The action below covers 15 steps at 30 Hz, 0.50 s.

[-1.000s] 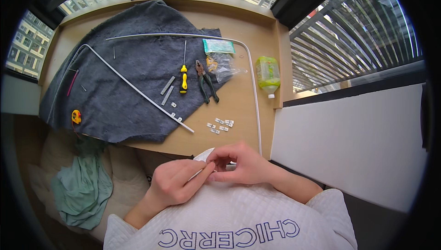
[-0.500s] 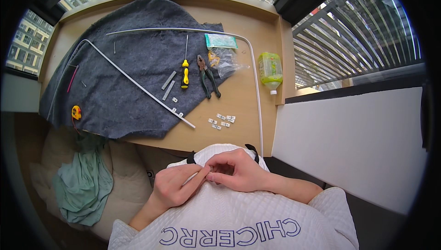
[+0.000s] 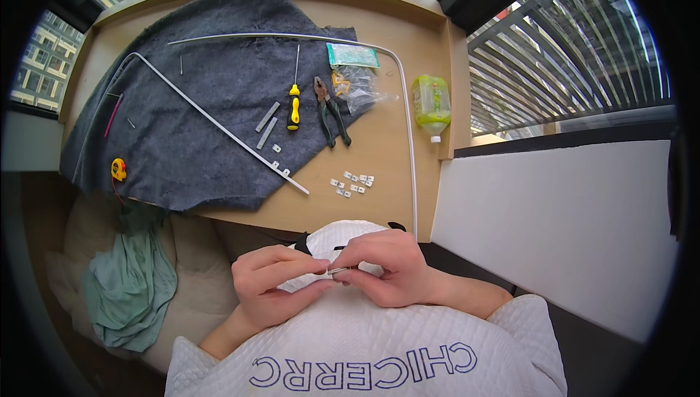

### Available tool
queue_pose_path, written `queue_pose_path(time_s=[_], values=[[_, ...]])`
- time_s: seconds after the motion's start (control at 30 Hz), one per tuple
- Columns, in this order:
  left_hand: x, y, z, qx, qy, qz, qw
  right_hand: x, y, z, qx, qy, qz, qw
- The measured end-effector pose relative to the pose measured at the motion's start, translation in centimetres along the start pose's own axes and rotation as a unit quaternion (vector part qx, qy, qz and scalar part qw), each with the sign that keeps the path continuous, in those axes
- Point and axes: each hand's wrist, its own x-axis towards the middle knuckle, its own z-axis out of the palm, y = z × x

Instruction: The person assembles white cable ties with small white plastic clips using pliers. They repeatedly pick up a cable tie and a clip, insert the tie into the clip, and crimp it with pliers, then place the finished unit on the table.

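Note:
My right hand (image 3: 386, 264) pinches a small whitish, shiny piece (image 3: 338, 271) between thumb and fingers, just in front of my shirt. My left hand (image 3: 273, 280) comes at it from the other side, its index fingertip at the piece's left end and its thumb a little below. The piece is too small to name. On the table beyond lie several white clips (image 3: 357, 188). One more clip (image 3: 276, 148) rests on the grey cloth (image 3: 189, 142), beside a thin white tube (image 3: 219, 124) that carries two clips near its near end.
A second white tube (image 3: 409, 127) curves along the table's right side. Pliers (image 3: 332, 113), a yellow-black screwdriver (image 3: 293, 109), two grey strips (image 3: 267, 125), a plastic bag (image 3: 357, 87) and a green bottle (image 3: 432, 105) lie there. A yellow tape measure (image 3: 118, 169) sits left.
My left hand's fingers have spread apart and its thumb has dropped lower. The small piece shows more between the hands. The view has shifted slightly; the things on the table stay put.

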Motion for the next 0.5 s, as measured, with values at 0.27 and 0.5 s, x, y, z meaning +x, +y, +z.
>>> queue_pose_path(time_s=[0.27,0.5], values=[[1.1,1.0,0.2,-0.022,0.018,0.053,0.998,0.3,0.3,-0.2,0.173,-0.021,0.001,0.985],[2.0,-2.2,1.1,0.121,0.06,0.024,0.991,1.0,3.1,-1.9,0.07,-0.06,0.073,0.993]])
